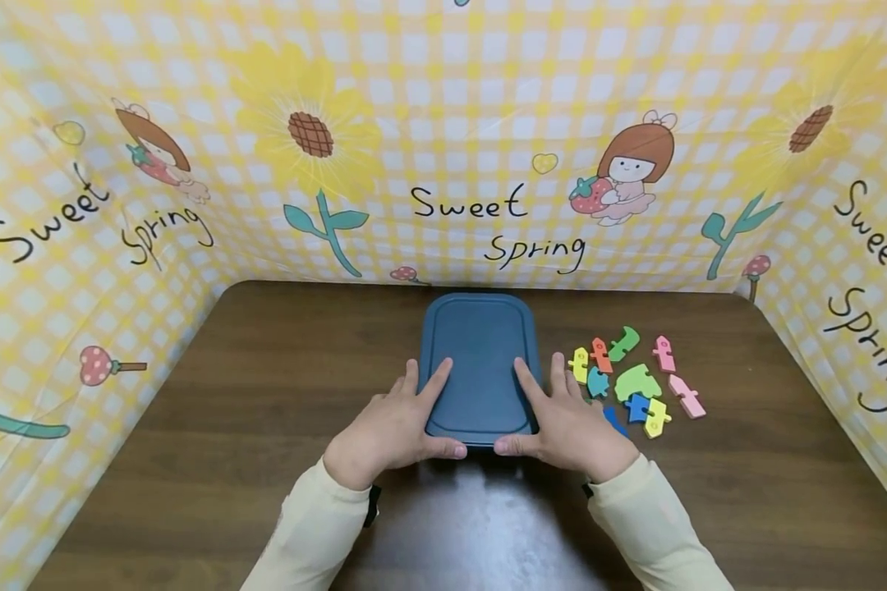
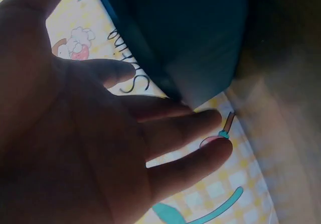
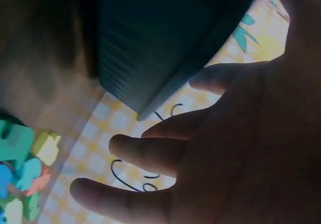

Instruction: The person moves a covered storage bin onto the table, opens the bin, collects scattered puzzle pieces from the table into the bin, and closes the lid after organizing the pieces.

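A dark blue lidded box (image 1: 480,361) is set on the brown tabletop (image 1: 192,460), its long sides running away from the near edge and its far end placed close to the middle of the far edge. The box is flanked by two hands. By the left hand (image 1: 392,423) the box's left side is framed: the grip is released, the fingers are spread and straight, the index finger is extended over the lid and the thumb is laid along the near end. The same pose is mirrored by the right hand (image 1: 572,423) at the right side, likewise released. How firmly the box is pressed cannot be told.

Between the box and the tabletop's right edge, small coloured puzzle pieces are scattered. Nearest the far edge a green piece (image 1: 624,344), an orange piece (image 1: 601,355) and a pink piece (image 1: 664,353) are seen; a light green piece (image 1: 638,382) is placed amid the group, and a pale pink piece (image 1: 687,396) is found nearest the right edge. A dark blue piece (image 1: 615,421) is partly covered by the right hand. The tabletop's far, left and right edges are bordered by a yellow checked cloth (image 1: 480,98), printed with "Sweet Spring".
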The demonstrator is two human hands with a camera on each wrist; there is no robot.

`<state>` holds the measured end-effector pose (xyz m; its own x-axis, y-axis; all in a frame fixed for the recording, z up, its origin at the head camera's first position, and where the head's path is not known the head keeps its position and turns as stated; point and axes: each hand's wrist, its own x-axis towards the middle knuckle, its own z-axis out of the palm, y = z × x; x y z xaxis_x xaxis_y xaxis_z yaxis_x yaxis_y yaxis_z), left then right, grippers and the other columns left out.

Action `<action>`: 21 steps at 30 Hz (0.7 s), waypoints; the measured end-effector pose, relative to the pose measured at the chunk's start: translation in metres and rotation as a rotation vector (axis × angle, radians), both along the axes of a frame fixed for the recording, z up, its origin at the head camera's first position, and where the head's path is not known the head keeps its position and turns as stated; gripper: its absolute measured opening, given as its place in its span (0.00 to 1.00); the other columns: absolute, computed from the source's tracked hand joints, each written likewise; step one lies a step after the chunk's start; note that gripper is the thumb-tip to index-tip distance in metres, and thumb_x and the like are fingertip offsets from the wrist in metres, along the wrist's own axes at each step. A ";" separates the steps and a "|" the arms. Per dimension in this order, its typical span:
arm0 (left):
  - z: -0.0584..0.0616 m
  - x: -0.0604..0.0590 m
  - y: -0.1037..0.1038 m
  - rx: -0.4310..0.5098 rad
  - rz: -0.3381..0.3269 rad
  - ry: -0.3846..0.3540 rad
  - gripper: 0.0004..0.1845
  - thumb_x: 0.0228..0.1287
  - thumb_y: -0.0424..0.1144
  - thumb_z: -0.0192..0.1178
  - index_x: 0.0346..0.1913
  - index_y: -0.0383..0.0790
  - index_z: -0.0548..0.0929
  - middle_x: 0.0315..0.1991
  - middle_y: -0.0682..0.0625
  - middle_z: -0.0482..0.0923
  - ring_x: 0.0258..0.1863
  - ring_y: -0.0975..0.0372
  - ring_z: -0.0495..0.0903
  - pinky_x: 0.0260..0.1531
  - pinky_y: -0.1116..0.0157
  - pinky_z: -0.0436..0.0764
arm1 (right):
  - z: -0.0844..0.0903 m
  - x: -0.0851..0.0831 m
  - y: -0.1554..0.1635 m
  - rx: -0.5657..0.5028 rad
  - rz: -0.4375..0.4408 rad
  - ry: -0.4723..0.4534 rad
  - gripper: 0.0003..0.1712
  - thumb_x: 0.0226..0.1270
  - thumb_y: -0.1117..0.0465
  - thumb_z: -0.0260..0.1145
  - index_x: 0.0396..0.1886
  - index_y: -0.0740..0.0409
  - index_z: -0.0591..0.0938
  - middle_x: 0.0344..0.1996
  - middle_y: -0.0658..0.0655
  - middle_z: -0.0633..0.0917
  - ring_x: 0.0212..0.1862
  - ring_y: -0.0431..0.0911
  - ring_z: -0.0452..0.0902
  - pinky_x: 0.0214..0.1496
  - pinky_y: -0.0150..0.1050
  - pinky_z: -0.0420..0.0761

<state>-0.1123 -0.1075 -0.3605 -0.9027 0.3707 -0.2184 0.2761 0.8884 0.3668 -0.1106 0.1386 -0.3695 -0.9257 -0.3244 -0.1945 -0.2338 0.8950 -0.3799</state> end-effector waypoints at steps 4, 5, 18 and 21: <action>-0.003 0.001 0.001 0.008 -0.002 -0.014 0.59 0.57 0.64 0.70 0.83 0.50 0.47 0.77 0.25 0.43 0.74 0.40 0.57 0.64 0.40 0.65 | -0.009 -0.001 0.002 -0.052 0.021 -0.028 0.65 0.58 0.27 0.67 0.83 0.52 0.49 0.76 0.79 0.41 0.74 0.75 0.47 0.57 0.77 0.62; -0.004 0.001 0.001 0.005 -0.001 -0.013 0.59 0.57 0.64 0.70 0.83 0.50 0.47 0.77 0.25 0.43 0.74 0.40 0.57 0.64 0.40 0.65 | -0.011 0.000 0.002 -0.068 0.029 -0.031 0.64 0.59 0.28 0.68 0.83 0.53 0.49 0.76 0.79 0.41 0.73 0.75 0.49 0.57 0.75 0.64; -0.020 0.004 -0.006 0.052 0.024 -0.017 0.61 0.60 0.68 0.65 0.82 0.42 0.42 0.80 0.35 0.30 0.77 0.44 0.51 0.63 0.38 0.64 | -0.032 0.005 -0.001 -0.177 0.012 0.033 0.70 0.59 0.28 0.68 0.83 0.58 0.40 0.77 0.73 0.31 0.62 0.78 0.68 0.55 0.61 0.77; -0.024 0.006 -0.006 0.088 0.029 -0.018 0.63 0.60 0.68 0.65 0.82 0.41 0.37 0.80 0.37 0.27 0.77 0.43 0.47 0.63 0.37 0.63 | -0.033 0.006 -0.001 -0.201 0.000 0.032 0.71 0.58 0.27 0.68 0.82 0.58 0.39 0.78 0.71 0.29 0.63 0.77 0.67 0.55 0.60 0.77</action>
<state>-0.1062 -0.1137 -0.3843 -0.9095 0.3632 -0.2022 0.2439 0.8601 0.4480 -0.1049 0.1373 -0.4022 -0.9304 -0.3538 -0.0962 -0.2487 0.8018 -0.5434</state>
